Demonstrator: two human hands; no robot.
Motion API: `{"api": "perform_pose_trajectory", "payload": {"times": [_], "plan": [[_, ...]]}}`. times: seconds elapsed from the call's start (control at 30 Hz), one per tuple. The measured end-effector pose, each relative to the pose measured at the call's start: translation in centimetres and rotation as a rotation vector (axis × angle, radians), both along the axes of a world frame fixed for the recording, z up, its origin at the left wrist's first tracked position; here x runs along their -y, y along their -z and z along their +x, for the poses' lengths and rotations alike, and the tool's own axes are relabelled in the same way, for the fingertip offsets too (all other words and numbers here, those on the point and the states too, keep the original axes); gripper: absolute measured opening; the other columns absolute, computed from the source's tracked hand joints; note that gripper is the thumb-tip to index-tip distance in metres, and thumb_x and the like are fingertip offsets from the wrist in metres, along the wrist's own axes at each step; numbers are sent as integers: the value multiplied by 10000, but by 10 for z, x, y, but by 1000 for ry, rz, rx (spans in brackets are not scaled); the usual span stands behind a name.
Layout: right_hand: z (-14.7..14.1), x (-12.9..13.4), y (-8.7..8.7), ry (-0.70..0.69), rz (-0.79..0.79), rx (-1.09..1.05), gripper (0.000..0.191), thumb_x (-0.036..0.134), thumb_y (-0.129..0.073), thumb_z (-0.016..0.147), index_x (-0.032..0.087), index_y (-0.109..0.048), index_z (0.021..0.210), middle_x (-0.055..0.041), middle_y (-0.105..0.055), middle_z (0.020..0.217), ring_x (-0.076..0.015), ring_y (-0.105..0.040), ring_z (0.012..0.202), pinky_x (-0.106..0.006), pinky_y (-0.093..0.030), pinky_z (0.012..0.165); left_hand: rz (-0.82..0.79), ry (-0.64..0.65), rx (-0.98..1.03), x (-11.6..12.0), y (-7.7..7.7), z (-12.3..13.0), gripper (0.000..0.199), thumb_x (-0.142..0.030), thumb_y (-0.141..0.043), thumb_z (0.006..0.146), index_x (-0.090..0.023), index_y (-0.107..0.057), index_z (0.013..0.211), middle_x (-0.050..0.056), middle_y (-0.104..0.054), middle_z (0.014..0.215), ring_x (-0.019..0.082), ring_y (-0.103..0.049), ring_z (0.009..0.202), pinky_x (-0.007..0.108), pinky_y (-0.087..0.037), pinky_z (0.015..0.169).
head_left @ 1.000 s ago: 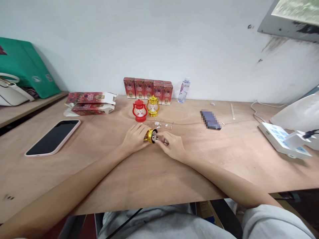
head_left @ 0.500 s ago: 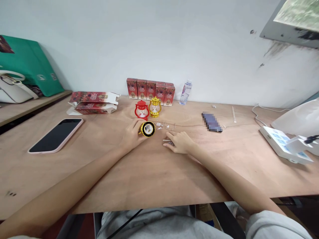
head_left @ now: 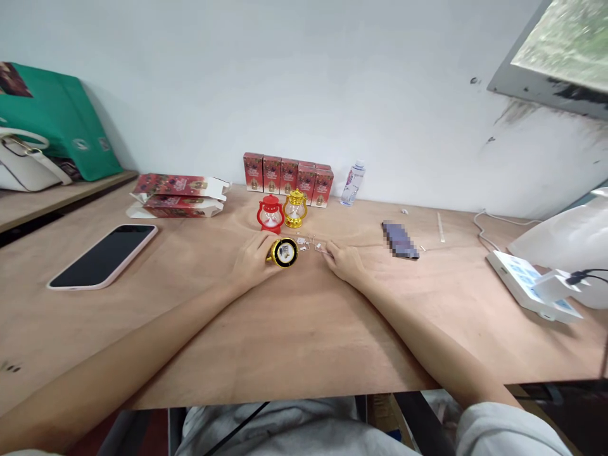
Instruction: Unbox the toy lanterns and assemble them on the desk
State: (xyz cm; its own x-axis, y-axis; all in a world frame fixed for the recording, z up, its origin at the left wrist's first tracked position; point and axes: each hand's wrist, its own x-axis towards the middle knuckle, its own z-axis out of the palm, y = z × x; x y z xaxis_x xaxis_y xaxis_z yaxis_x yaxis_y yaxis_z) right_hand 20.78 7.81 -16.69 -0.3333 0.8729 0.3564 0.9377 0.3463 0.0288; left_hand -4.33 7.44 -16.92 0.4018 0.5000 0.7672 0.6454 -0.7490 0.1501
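With the left hand [head_left: 251,263], about midway along the bench [head_left: 266,342] and well in from its front edge, holding a gold lantern [head_left: 285,253] in clamped fingers, tipped so as to show its round base, with the long axis foreshortened, running from the palm out toward the front edge and slightly right. Just right of that base, a little toward the back edge, on to small pale parts [head_left: 301,241], loosely scattered, nearer the right fingers than the left. Last, pointing leftward with the right hand [head_left: 346,261], fingertips close together beside the rightmost part; cannot tell whether pinching it
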Motion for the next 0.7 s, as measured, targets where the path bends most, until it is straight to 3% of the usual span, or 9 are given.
{"api": "perform_pose_trajectory", "payload": {"times": [0.17, 0.37, 0.53, 0.7], "plan": [[-1, -34, 7, 96, 100, -71, 389, 307, -277, 988, 141, -605, 863, -92, -686, 811, -143, -577, 656, -256, -205, 545, -23, 14, -31, 2, -1, 1, 293, -391, -600, 829, -163, -562, 1010, 90, -638, 978, 212, -603, 891, 322, -481, 763], [-13, -60, 12, 53, 157, -126, 344, 332, -340, 973, 150, -594, 828, -67, -680, 766, -126, -549, 621, -245, -196, 545, -21, -2, -47, 3, -2, 2, 283, -396, -600, 829, -159, -568, 981, 90, -636, 956, 214, -593, 867, 324, -470, 758], [-14, -58, 11, -12, 205, -183, 323, 334, -363, 959, 152, -614, 867, -65, -679, 782, -138, -558, 631, -241, -225, 537, -21, 0, -65, 2, -2, 1, 290, -398, -602, 827, -164, -560, 993, 90, -633, 968, 219, -590, 883, 322, -458, 767], [-21, -34, 12, -137, 263, -228, 363, 348, -337, 960, 145, -626, 875, -73, -658, 758, -133, -570, 642, -233, -334, 571, 6, -49, -87, 3, -3, 3, 260, -383, -592, 834, -163, -559, 971, 83, -636, 948, 216, -588, 864, 313, -449, 747]]}}
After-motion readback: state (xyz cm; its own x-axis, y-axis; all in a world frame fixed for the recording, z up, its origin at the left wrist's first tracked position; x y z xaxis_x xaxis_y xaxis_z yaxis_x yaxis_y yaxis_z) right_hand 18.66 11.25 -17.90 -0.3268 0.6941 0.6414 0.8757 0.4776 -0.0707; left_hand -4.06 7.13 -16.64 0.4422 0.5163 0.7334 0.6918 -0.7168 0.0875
